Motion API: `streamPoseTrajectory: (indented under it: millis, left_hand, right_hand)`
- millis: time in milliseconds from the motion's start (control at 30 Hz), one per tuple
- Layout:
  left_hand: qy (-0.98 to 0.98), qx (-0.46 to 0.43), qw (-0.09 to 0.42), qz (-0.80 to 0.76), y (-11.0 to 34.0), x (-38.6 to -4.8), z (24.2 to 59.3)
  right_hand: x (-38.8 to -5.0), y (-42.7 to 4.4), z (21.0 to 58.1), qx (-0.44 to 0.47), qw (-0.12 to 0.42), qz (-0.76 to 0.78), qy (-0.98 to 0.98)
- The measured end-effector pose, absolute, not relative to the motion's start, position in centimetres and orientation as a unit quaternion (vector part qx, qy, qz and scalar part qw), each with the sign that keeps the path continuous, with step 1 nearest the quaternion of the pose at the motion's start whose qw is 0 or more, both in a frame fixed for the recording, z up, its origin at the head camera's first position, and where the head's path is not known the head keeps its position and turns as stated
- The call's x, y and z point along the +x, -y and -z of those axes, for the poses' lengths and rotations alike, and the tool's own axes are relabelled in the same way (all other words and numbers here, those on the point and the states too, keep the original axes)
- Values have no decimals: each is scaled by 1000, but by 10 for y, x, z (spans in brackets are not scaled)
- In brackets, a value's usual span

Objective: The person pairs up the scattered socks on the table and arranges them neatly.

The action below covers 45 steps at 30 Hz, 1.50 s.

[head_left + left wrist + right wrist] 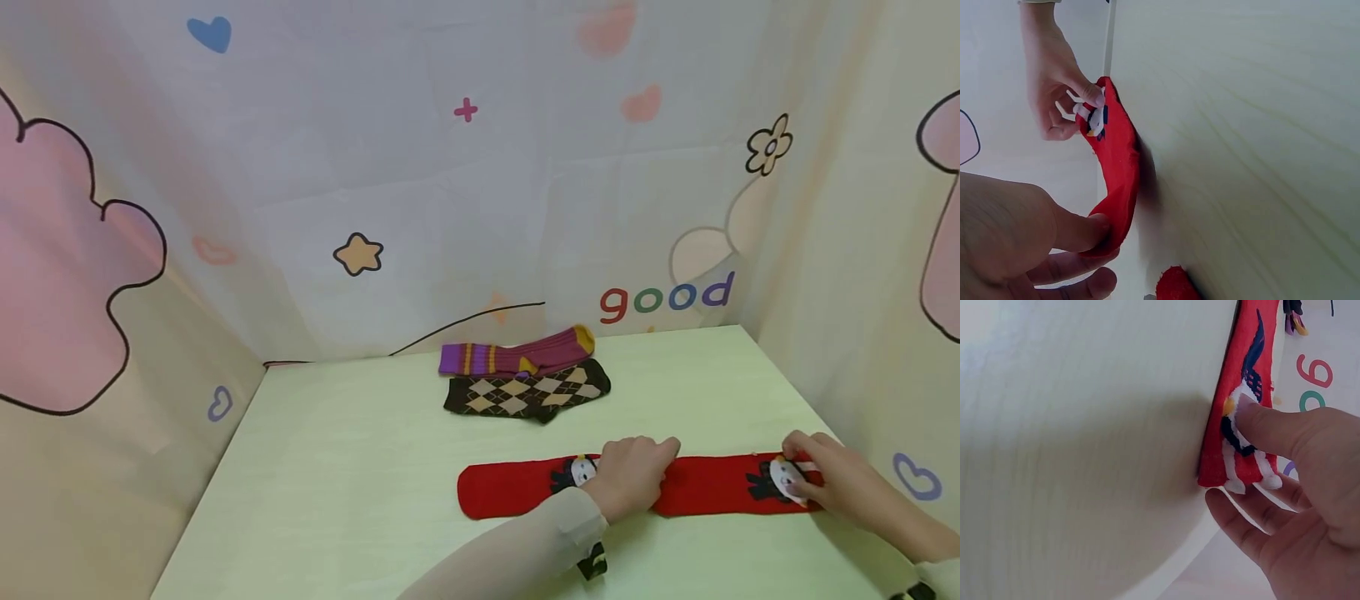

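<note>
A red sock (708,485) with a black-and-white bird figure stretches between my two hands at the right of the table. My left hand (632,473) pinches its left end, thumb on top in the left wrist view. At the far end, my right hand (840,479) pinches the fabric over the bird figure, thumb (1266,428) on the print. In the left wrist view the held sock (1119,153) bows between the hands, partly raised off the table. A second red sock (502,490) lies flat on the left, partly hidden behind my left hand.
Farther back lies a purple sock pair (506,358) with mustard parts. Just in front of it is a brown argyle sock pair (510,396). A printed curtain (465,192) stands behind and beside the pale green table (330,483).
</note>
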<state>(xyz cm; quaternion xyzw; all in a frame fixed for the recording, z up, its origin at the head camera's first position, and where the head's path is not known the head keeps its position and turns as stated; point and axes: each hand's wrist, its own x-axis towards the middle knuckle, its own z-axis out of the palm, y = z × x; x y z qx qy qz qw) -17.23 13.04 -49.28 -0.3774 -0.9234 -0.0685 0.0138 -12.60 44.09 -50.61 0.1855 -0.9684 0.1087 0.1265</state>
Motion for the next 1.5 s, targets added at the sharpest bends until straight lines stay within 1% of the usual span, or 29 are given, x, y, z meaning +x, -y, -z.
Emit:
streamPoseTrajectory:
  millis: [100, 167, 233, 400, 467, 600, 833, 1000, 1333, 1500]
  left_hand:
    - [920, -384, 16, 70, -130, -172, 492]
    - [919, -387, 15, 72, -130, -172, 491]
    - [919, -388, 14, 74, -129, -171, 490]
    - [920, -382, 13, 82, -128, -171, 489]
    - [920, -381, 11, 89, -127, -171, 489]
    - [919, -381, 8, 104, -125, -170, 487]
    - [919, -378, 20, 108, -120, -168, 483]
    - [915, -382, 15, 127, -117, -170, 480]
    - [905, -389, 7, 171, -108, -176, 476]
    - [902, -390, 12, 183, -104, -176, 470]
  right_hand:
    - [-124, -443, 509, 187, 143, -118, 965]
    - [-124, -444, 509, 181, 140, -120, 966]
    - [-124, -445, 508, 174, 129, -120, 969]
    - [-124, -444, 503, 147, 78, -125, 978]
    - [-123, -443, 503, 138, 72, -125, 980]
    - [-122, -442, 506, 141, 102, -122, 977]
    - [-120, -443, 514, 158, 166, -119, 966]
    - [-120, -442, 513, 169, 198, -126, 957]
    - [-123, -439, 510, 192, 227, -135, 945]
    - [-126, -437, 507, 199, 239, -133, 941]
